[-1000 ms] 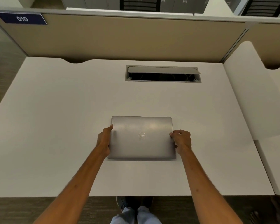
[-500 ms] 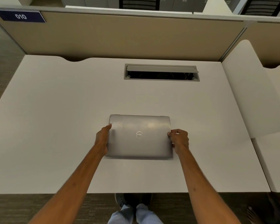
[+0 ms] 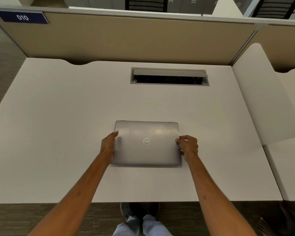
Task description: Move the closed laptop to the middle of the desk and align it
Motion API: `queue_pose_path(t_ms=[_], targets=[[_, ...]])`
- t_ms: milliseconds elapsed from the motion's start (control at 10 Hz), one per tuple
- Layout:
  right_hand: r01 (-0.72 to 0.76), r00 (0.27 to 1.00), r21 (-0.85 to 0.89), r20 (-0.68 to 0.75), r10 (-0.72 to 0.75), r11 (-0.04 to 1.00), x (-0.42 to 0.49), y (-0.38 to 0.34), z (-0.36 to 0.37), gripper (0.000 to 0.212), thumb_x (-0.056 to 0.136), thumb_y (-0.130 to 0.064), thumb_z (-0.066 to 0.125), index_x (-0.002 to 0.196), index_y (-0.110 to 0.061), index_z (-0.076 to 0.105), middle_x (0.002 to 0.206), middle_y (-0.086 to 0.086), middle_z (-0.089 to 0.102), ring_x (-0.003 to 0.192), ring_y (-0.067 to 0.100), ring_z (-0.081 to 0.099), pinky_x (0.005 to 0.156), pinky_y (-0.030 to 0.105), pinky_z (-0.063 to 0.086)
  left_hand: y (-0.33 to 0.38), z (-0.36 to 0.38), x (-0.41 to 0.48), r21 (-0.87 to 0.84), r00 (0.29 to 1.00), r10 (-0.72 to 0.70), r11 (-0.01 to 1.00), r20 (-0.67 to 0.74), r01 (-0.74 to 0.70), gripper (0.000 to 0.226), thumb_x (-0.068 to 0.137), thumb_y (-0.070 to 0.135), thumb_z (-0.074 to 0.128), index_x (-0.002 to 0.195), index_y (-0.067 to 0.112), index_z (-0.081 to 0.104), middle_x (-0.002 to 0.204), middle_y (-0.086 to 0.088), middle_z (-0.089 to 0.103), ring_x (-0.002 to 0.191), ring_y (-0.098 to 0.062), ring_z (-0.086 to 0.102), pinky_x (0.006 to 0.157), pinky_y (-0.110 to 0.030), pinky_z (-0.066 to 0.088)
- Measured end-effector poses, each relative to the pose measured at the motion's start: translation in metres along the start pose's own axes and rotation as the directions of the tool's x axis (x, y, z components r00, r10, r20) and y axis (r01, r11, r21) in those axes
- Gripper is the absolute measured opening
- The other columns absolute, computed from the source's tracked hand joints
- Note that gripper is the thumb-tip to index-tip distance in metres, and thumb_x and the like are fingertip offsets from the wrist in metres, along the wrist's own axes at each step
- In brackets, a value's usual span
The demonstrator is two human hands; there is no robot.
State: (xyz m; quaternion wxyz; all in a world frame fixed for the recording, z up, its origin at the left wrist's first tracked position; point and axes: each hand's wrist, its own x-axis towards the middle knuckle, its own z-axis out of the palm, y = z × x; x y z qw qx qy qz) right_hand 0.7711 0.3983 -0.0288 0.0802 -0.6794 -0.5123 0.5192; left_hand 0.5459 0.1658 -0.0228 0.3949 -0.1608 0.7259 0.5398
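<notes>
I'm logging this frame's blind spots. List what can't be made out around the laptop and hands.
- Head view: left hand fingers, tucked beside the laptop edge.
- Whether the laptop rests on the desk or is raised: its underside is hidden.
- Cable tray contents: too dark.
- Right hand palm: turned away.

A tan fabric partition panel (image 3: 126,40) runs along the far side, with a blue sign reading "010" (image 3: 22,17) at its far left. Dark striped carpet floor (image 3: 5,53) lies left and near. Grey metal lockers (image 3: 191,5) stand beyond.
</notes>
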Motion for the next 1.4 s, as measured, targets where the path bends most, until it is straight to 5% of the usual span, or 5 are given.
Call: queue_pose_path(t_ms=[200,300,500,700,1400], targets=[[0.200,0.968,-0.287,-0.091,-0.234,0.937,-0.018,-0.002,0.007,0.037,0.100,-0.021,0.072,0.136,-0.016,0.070,0.138,0.009,0.070,0.128,0.034,0.068,0.105,0.046,0.058,-0.015,0.007,-0.001,0.461,0.957,0.289,0.855,-0.038,-0.240,0.067,0.105,0.046,0.057,0.163,0.015,0.046,0.168,-0.011,0.044,0.153,-0.039,0.042,0.127,-0.057,0.035],[0.429,0.852,-0.454,-0.085,-0.517,0.781,-0.034,0.005,0.020,0.039,0.105,-0.015,0.063,0.145,-0.018,0.065,0.148,0.005,0.059,0.137,0.029,0.060,0.107,0.048,0.056,-0.030,0.014,-0.011,0.729,0.817,0.572,0.527,0.077,-0.437,0.069,0.107,0.041,0.056,0.168,0.015,0.035,0.173,-0.009,0.036,0.160,-0.036,0.032,0.127,-0.055,0.032],[0.711,0.656,-0.568,0.324,-0.682,0.415,-0.043,0.007,0.038,0.057,0.112,-0.027,0.053,0.168,-0.020,0.045,0.179,0.004,0.035,0.170,0.024,0.027,0.139,0.045,0.020,-0.049,0.021,-0.013,0.817,0.615,0.666,0.014,0.422,-0.576,0.066,0.113,0.039,0.038,0.174,0.020,0.020,0.183,-0.003,0.014,0.170,-0.026,0.012,0.137,-0.047,0.015],[0.680,0.655,-0.694,0.433,-0.619,0.235,-0.046,0.006,0.054,0.067,0.117,-0.045,0.028,0.178,-0.026,0.006,0.187,-0.001,-0.006,0.175,0.018,-0.002,0.141,0.049,0.001,-0.051,0.027,-0.013,0.830,0.611,0.640,-0.076,0.466,-0.553,0.068,0.114,0.043,0.032,0.174,0.020,0.011,0.184,-0.005,0.002,0.171,-0.025,0.003,0.138,-0.048,0.010],[0.628,0.664,-0.746,0.364,-0.653,0.222,-0.053,-0.031,0.063,0.068,0.117,-0.049,0.017,0.177,-0.026,-0.005,0.186,0.001,-0.013,0.175,0.019,-0.007,0.140,0.054,-0.002,-0.003,0.049,-0.020,0.840,0.573,0.683,-0.114,0.454,-0.530,0.067,0.115,0.047,0.022,0.175,0.024,0.004,0.184,-0.002,-0.007,0.171,-0.022,-0.005,0.138,-0.047,0.004]])
